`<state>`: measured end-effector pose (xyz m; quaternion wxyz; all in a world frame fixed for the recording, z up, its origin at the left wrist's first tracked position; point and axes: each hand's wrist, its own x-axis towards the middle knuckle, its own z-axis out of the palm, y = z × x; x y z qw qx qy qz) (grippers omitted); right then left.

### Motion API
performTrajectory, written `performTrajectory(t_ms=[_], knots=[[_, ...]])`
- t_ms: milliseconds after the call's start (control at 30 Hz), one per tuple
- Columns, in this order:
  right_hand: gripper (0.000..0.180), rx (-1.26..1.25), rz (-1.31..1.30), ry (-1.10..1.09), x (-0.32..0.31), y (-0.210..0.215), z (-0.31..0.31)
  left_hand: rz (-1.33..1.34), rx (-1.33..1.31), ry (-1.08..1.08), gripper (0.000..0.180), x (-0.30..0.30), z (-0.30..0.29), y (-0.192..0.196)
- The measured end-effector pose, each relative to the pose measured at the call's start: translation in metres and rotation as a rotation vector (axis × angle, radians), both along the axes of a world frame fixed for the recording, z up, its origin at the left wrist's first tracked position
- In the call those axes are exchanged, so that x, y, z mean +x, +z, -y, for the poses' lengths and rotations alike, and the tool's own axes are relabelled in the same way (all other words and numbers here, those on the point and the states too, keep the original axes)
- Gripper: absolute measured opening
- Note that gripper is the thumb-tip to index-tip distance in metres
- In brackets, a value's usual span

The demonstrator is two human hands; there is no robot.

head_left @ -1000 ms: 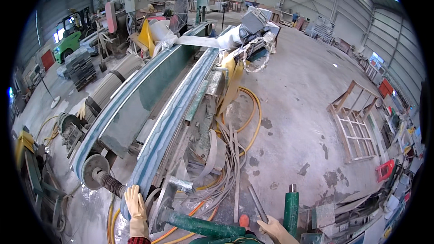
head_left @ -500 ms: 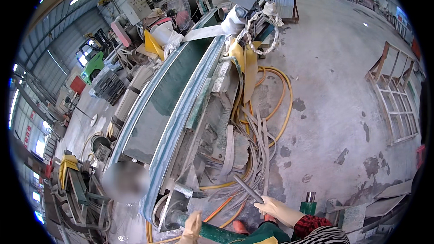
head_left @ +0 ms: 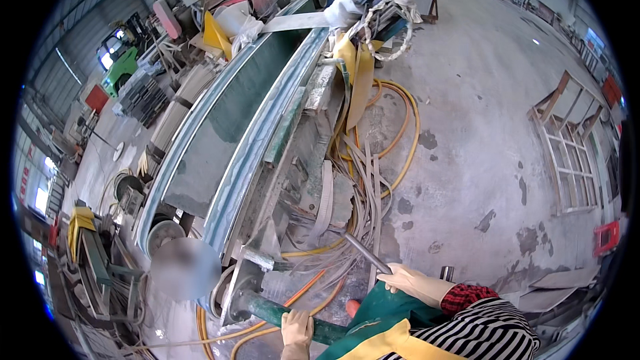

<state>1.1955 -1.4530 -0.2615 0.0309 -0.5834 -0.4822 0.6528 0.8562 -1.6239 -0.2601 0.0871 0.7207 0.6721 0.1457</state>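
Your gloves [head_left: 419, 284] are cream, your sleeve [head_left: 490, 323] striped black and white with a red checked cuff [head_left: 467, 297]. The roller [head_left: 280, 313] is green, the hoses [head_left: 407, 127] yellow.

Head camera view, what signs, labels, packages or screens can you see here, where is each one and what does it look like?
Red panel: far left, beside the green vehicle; a flat red rectangle, possibly a sign.
Red crate: right edge on the concrete floor; boxy, bright red.
White sack: top, by the far end of the long green conveyor; rounded, white with a red rim.
No screens can be made out.

Blurred patch [head_left: 185, 268] beside conveyor [head_left: 220, 133]
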Motion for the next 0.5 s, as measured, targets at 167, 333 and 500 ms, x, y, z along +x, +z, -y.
performTrajectory(t_ms=[167,333,500], knots=[[0.038,-0.002,-0.047,0.06,0.039,0.001,-0.035,-0.053,-0.068,0.132,0.012,0.002,-0.002,-0.022],[0.037,0.072,-0.068,0.187,0.089,-0.019,-0.122,0.077,-0.626,0.397,0.032,-0.007,-0.012,-0.026],[0.039,0.049,-0.14,0.051,0.134,-0.008,-0.2,0.825,-0.838,0.576,0.047,-0.047,-0.019,-0.072]])
